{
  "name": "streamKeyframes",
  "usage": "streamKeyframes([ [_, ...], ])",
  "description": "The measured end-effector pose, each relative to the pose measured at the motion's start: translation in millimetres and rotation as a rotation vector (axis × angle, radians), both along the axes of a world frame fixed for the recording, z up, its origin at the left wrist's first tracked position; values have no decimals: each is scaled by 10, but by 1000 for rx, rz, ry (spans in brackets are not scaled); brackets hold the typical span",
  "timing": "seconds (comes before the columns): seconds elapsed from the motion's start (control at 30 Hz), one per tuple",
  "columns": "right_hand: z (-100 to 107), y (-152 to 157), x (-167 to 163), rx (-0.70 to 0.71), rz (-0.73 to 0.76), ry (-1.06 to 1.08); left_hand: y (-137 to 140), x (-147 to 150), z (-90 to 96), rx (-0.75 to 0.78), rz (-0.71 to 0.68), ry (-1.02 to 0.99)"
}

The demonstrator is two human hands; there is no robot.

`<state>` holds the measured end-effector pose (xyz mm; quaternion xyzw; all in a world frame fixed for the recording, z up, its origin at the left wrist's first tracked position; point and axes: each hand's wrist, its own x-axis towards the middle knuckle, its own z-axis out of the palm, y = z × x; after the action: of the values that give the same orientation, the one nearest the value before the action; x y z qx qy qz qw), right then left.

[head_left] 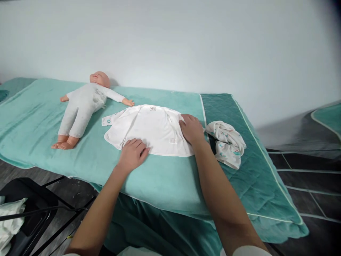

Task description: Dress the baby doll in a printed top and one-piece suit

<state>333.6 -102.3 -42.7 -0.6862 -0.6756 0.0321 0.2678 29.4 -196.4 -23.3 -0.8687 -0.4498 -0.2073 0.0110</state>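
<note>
A white baby shirt [157,129] lies spread out on the green bed cover, its small label at the top edge and a printed sleeve out to the left. On its lower edge rests my left hand [134,155], fingers loosely bent over the cloth and not gripping it. My right hand [192,128] lies palm down on the shirt's right side, fingers stretched, covering that part. Left of the shirt a baby doll [86,103] in a white body lies on its back, one arm reaching toward the shirt's top edge.
Crumpled printed baby clothing [227,144] sits right of my right hand. The bed [170,185] stands against a white wall [170,46]. At the lower left is a black chair [32,199] with pale cloth [12,224] on it. Metal rails [306,192] show at the right.
</note>
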Motion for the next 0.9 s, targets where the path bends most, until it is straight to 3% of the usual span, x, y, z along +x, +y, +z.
streamKeyframes([
  [0.13,70,-46,307,-101,-298,39,12,-27,-18,-4,15,-22],
  [0.23,40,-66,546,-190,-335,83,20,-31,-16,-25,36,-37],
  [0.43,-8,59,664,169,-357,101,21,-35,-8,-45,66,-62],
  [0.57,-12,111,629,267,-366,131,21,-38,-9,-40,79,-92],
  [0.67,-10,76,556,307,-318,141,23,-46,-23,-37,90,-104],
  [0.9,124,-128,103,316,86,246,-4,-45,-42,31,114,-141],
])
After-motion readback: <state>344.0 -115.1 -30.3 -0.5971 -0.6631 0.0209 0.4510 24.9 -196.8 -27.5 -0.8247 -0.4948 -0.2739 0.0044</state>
